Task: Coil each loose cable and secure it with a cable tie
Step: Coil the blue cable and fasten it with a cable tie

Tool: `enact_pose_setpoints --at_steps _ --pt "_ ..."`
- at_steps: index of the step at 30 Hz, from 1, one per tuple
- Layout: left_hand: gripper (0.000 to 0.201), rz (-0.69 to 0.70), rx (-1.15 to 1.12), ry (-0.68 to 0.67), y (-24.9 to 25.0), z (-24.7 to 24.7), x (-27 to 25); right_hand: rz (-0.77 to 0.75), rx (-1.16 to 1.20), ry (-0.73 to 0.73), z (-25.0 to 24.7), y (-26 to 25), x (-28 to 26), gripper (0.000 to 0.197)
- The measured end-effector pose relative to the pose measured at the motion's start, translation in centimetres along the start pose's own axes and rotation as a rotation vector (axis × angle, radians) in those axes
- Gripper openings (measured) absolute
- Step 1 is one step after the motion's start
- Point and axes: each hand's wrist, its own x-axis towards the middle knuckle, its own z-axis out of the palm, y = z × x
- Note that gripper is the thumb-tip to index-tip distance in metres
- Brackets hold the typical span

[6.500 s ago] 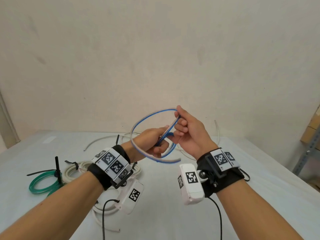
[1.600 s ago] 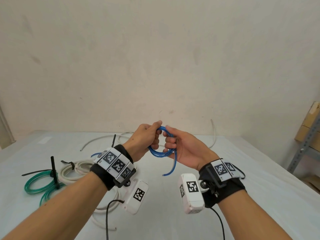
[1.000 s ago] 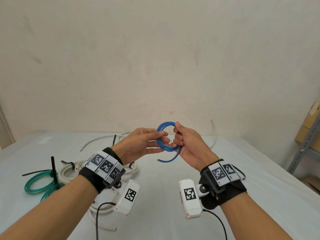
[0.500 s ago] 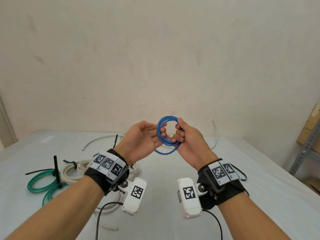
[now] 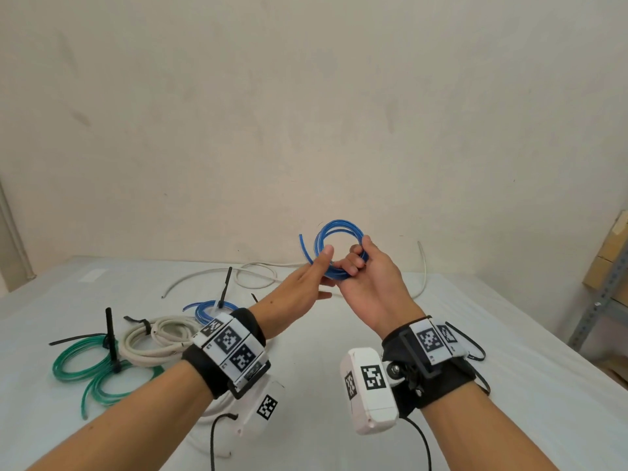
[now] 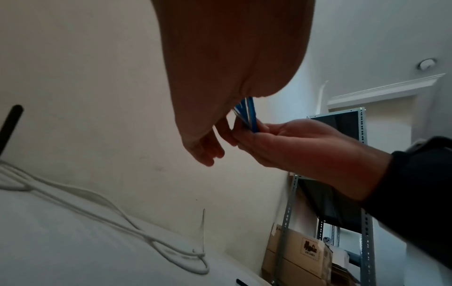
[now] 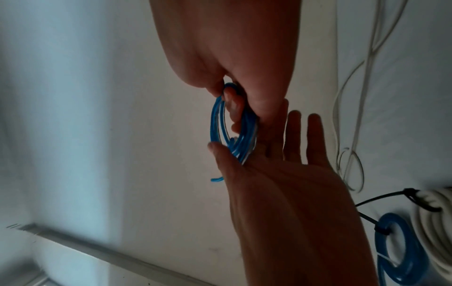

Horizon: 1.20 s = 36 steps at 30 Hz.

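White table [image 5: 509,385], tied green [image 5: 85,365], cream [image 5: 153,341], blue coils [image 5: 204,309]

Held coil [image 5: 339,248] between left hand [image 5: 299,294] and right hand [image 5: 370,283], above table [image 5: 509,351]; tied coils [image 5: 149,338] left.

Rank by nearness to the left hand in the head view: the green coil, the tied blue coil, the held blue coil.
From the left hand:
1. Held blue coil, at its fingertips.
2. Tied blue coil, on the table beside the left wrist.
3. Green coil, far left.
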Motion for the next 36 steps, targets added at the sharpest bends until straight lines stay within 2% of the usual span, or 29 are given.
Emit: enact_pose_setpoints --at_steps 4,7,10,17,23,25,28,31,33,36 --pt "0.064 0.021 -0.123 0.186 -0.4 0.5 0.6 0.020 -0.041 -0.060 0.6 -0.2 -0.5 0.043" --pt "0.054 0.019 -0.263 0.266 -0.3 0.8 0.8 0.041 -0.090 -0.062 1.0 0.3 -0.6 0.043" --pt "0.050 -0.022 -0.446 0.268 0.2 0.9 1.1 0.030 -0.129 -0.050 1.0 0.7 -0.6 0.043" --pt "0.060 -0.141 -0.701 0.307 0.9 0.3 1.7 0.022 -0.236 -0.015 1.2 1.4 -1.2 0.044" --pt "0.055 -0.178 -0.783 0.285 1.4 -0.3 1.5 0.067 -0.300 -0.026 1.0 1.5 -1.6 0.040" --pt "0.056 -0.192 -0.764 0.300 1.6 -0.6 1.3 0.077 -0.325 -0.037 1.0 1.6 -1.7 0.035" --pt "0.055 -0.200 -0.601 0.334 1.4 -0.7 1.1 0.073 -0.379 -0.005 1.1 1.4 -1.7 0.025" --pt "0.052 -0.197 -0.485 0.352 1.5 -0.7 0.5 -0.002 -0.571 0.037 1.1 0.7 -1.7 0.021" --pt "0.050 -0.203 -0.444 0.339 1.6 -0.7 0.1 -0.020 -0.667 0.029 1.4 0.1 -1.6 0.025" --pt "0.044 -0.229 -0.325 0.281 1.3 -0.7 0.2 0.015 -0.866 -0.006 2.0 -0.3 -1.7 0.043"
